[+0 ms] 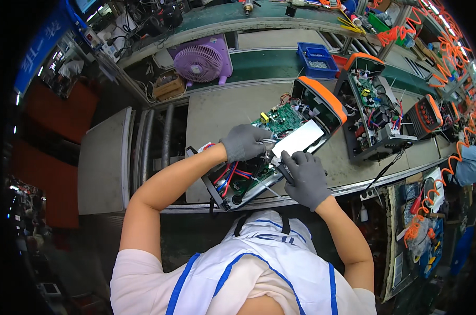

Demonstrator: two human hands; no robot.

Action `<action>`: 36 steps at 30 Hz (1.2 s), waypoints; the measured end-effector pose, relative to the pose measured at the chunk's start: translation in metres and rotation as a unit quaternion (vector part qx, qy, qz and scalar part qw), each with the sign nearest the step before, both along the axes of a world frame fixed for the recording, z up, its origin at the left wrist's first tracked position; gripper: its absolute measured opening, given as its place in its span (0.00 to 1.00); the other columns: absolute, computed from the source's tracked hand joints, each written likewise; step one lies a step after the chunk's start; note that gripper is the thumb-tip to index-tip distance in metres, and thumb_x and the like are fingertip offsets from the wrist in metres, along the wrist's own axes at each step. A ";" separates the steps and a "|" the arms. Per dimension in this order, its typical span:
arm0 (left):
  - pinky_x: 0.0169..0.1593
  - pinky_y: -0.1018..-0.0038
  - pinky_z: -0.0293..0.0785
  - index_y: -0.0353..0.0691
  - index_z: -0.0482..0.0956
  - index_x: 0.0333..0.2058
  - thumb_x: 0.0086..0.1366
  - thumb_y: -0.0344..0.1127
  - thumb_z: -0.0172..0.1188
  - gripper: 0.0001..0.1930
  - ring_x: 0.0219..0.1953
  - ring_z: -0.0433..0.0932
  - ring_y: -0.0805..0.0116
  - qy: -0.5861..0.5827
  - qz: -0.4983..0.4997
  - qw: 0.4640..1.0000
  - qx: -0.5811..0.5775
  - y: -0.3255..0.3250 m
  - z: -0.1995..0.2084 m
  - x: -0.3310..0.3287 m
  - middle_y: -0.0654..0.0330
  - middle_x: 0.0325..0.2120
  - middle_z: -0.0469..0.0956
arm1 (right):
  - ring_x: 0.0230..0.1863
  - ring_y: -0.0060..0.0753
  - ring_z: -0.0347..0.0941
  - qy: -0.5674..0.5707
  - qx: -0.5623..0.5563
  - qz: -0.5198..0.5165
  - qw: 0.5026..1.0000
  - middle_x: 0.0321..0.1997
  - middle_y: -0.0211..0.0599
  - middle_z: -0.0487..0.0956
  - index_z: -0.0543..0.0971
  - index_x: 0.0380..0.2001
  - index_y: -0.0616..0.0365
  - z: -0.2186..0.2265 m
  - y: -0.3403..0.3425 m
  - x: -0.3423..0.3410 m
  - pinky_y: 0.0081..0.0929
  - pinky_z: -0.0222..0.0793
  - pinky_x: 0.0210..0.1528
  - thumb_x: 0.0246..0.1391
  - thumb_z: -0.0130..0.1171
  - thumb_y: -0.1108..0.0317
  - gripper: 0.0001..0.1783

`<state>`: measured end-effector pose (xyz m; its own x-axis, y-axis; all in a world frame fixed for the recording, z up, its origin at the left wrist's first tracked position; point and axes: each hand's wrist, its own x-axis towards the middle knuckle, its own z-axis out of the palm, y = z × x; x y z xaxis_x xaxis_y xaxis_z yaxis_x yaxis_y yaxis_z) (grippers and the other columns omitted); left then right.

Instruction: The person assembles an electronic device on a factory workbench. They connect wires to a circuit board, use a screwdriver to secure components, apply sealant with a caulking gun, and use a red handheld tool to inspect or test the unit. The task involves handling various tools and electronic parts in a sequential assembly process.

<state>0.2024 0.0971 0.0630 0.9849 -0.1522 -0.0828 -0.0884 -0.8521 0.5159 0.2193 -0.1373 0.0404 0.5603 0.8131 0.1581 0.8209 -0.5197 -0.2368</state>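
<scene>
In front of me an opened machine with an orange-rimmed end panel [327,102] lies on the bench, its green circuit board [285,119] and red and blue wires [227,178] exposed. A white rectangular plate [299,139] sits across its middle. My left hand [246,143], in a grey glove, is closed at the plate's left end, its fingertips pinched by some thin pale strands; what they grip is unclear. My right hand [307,178], gloved alike, curls at the plate's near edge around a dark, slim thing that it mostly hides. A white strip [269,187] sticks out toward me.
To the right stand another opened machine [372,115] and an orange-fronted unit [427,115]. Behind are a purple fan [201,62] and a blue bin [317,60] of small parts. Metal rollers [167,136] lie left; orange coiled hoses [461,152] hang at right.
</scene>
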 end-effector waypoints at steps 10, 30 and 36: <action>0.28 0.72 0.66 0.38 0.78 0.33 0.64 0.43 0.49 0.15 0.23 0.72 0.69 -0.001 0.067 0.961 -0.267 0.009 -0.032 0.045 0.58 0.25 0.78 | 0.34 0.52 0.73 0.041 0.171 -0.056 0.983 0.34 0.46 0.74 0.72 0.50 0.56 -0.012 -0.017 0.028 0.43 0.70 0.35 0.38 0.59 0.70 0.29; 0.40 0.62 0.73 0.54 0.84 0.39 0.56 0.53 0.59 0.16 0.34 0.79 0.54 -0.031 0.134 0.990 -0.007 -0.042 -0.034 0.175 0.53 0.29 0.81 | 0.51 0.51 0.71 0.078 -0.070 -0.282 0.954 0.49 0.52 0.73 0.72 0.50 0.63 0.008 0.027 0.123 0.39 0.68 0.53 0.39 0.61 0.56 0.34; 0.39 0.63 0.72 0.49 0.84 0.36 0.54 0.53 0.62 0.18 0.32 0.79 0.54 -0.018 0.146 0.987 -0.060 -0.036 -0.034 0.177 0.53 0.27 0.81 | 0.52 0.52 0.69 0.082 -0.058 -0.283 0.954 0.48 0.54 0.72 0.70 0.53 0.64 0.008 0.030 0.120 0.39 0.66 0.55 0.38 0.61 0.57 0.36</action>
<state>0.3796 0.0612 0.0290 0.9902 0.1319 -0.0458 0.1320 -0.7770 0.6155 0.3397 -0.1070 0.0485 0.9242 0.3795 -0.0426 0.3577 -0.8993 -0.2516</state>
